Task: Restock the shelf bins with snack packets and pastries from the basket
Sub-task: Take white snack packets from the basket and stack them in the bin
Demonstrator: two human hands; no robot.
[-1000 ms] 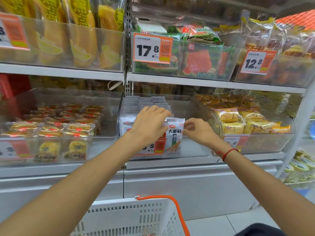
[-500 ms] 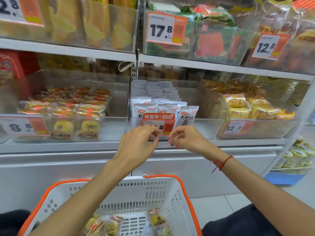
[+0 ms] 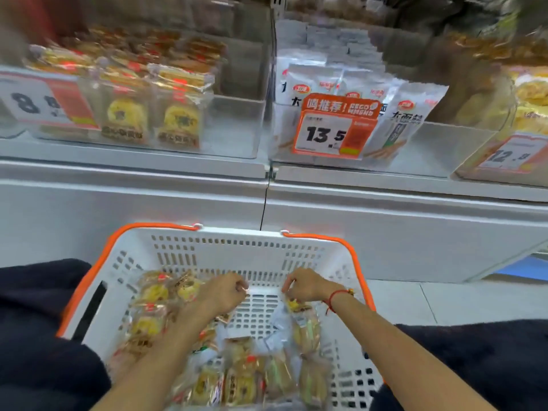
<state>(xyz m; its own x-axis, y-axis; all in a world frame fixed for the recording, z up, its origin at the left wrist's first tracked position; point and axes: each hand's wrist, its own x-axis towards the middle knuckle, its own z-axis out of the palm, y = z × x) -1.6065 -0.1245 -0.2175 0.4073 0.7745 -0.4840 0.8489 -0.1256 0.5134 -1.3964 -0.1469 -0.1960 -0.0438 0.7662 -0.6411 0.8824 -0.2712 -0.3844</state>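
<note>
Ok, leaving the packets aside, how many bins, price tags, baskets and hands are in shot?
Clear shelf bins: 3
Price tags: 3
Basket: 1
Hands: 2, the left hand and the right hand
Total: 9

The basket (image 3: 332, 253) is placed in front of and below the shelf (image 3: 133, 170). On the shelf, three bins are set side by side: pastry bin (image 3: 237, 126) left, packet bin (image 3: 444, 143) centre, third bin (image 3: 489, 173) right. Pastries (image 3: 240, 381) lie in the basket.
</note>
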